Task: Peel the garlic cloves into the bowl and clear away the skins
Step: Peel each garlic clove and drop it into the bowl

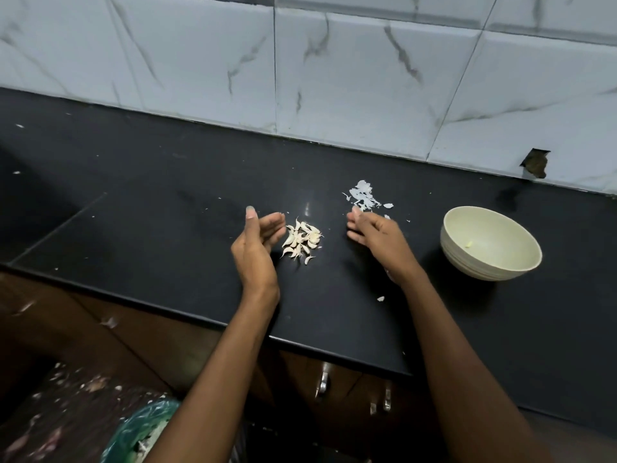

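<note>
Nearest the camera, low at the left, a green plastic bag [140, 432] sits beside a floor [50, 412] littered with pale scraps, under the dark cabinet fronts with metal handles [323, 384]. Both forearms reach up over the front edge of the black worktop [167, 222]. The left hand [257, 243] stands on its edge with the fingers relaxed and nearly straight, holding nothing, just beside the small heap of unpeeled garlic cloves [302, 241]. The right hand [370, 233] lies palm down with loosely curled fingers, apart from the cloves; whether it pinches anything I cannot tell (the fingertips are blurred). A stray flake of skin [380, 298] lies on the worktop near the right wrist. Just beyond the right hand's fingertips is the pile of papery skins [364, 194]. To the right, well clear of the cloves, stands the cream bowl [460, 252] with one small yellowish piece [469, 244] inside. Farthest back rises the marble-patterned tile wall [334, 61], chipped at its lower right.
</note>
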A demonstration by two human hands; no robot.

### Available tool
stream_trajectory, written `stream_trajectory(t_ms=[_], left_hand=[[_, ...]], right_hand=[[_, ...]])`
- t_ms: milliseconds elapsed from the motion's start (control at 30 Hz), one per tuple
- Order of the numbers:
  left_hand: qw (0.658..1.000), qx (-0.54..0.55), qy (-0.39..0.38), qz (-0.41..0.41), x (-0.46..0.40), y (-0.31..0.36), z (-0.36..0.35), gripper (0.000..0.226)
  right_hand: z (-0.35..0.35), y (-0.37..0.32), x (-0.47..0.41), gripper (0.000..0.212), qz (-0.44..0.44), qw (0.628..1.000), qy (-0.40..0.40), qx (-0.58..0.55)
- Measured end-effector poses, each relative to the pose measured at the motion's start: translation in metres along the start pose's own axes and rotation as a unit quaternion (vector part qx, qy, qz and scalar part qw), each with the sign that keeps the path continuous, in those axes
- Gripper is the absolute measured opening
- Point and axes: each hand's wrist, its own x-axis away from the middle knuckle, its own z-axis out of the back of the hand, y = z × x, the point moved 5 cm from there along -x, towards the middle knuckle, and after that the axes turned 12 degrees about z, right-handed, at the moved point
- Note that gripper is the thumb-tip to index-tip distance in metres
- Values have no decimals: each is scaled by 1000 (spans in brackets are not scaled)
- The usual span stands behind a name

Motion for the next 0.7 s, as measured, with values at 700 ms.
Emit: stream_trajectory(t_ms=[700], left_hand=[[995,-93,9,29,-5,-12,-3,39]], right_hand=[[-54,-13,-7,19,149,933,-126,302]])
